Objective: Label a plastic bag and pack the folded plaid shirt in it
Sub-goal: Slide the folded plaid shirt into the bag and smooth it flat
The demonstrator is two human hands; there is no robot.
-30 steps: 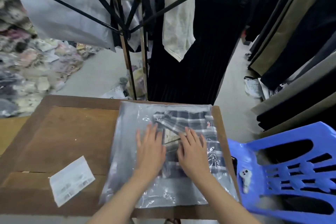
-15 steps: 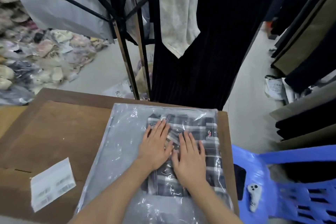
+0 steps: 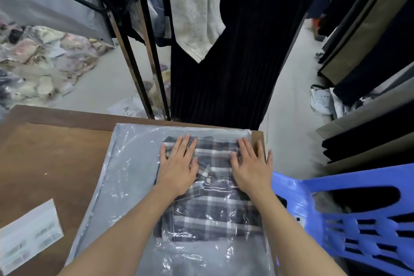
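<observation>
A clear plastic bag lies flat on the brown table, its far edge near the table's far edge. The folded grey and white plaid shirt sits inside it, toward the right side. My left hand rests flat on the bag over the shirt's far left part, fingers spread. My right hand presses flat over the shirt's far right part, fingers reaching the bag's right edge. Neither hand grips anything.
A white sheet of labels lies at the table's near left. A blue plastic chair stands close on the right. A black clothes rack with hanging garments rises behind the table. Bagged clothes are heaped on the floor at left.
Both hands have slid away from each other and toward the far end of the shirt, spreading flat on the bag. The camera has tilted down and closer.
</observation>
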